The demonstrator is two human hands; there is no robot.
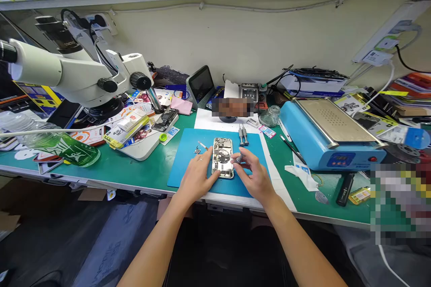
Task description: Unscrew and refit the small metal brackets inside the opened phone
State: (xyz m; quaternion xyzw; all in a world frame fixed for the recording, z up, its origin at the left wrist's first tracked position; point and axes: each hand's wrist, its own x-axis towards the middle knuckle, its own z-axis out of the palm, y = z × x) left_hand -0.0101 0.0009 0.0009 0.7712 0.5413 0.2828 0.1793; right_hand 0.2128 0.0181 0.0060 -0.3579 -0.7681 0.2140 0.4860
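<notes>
1. Holding a small screwdriver [239, 158] pinched between thumb and fingers: that's my right hand [252, 174], at the phone's right long edge, roughly mid-length. Can't tell whether its tip touches anything.
2. My left hand [198, 175] is spread, not clamped: thumb on the phone's near-left corner, fingers along its left edge. Hands are apart, phone between them.
3. Opened phone body [222, 157], insides up, lies flat just ahead of me. Long axis points away from me, near enough straight; short ends face me and the wall.
4. Key relation: left hand is nearer, in contact with the phone; right comes at it from the side, across the long axis, with the driver in the gap between my right palm and the phone.
5. Under it all, a blue mat [178, 168]. Left of the phone, past my left fingertips: tiny loose parts [198, 150], too small to name.
6. Beyond and right of the phone, near the mat's far edge: two more drivers [243, 135] side by side.
7. Further out: glass jar [273, 114] past the mat; blue machine [303, 134] with a metal top to the right; microscope [90, 76] and green bottle [67, 145] well off left.
</notes>
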